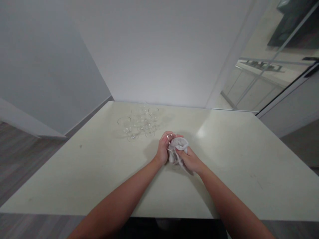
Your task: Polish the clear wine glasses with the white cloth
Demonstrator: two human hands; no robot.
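My left hand (163, 149) is wrapped around a clear stemmed glass (170, 136) held above the middle of the cream table (99, 172). My right hand (190, 160) grips a white cloth (178, 145) that is pushed against and partly over the glass. The cloth and both hands hide most of the glass; only its rim shows near my left fingers. Both hands touch each other around the glass.
Several clear stemmed glasses (141, 122) stand grouped at the far side of the table, just beyond my hands. White walls close the back and left. A glass partition (269, 66) stands at the right. Grey wood floor (20, 159) lies to the left.
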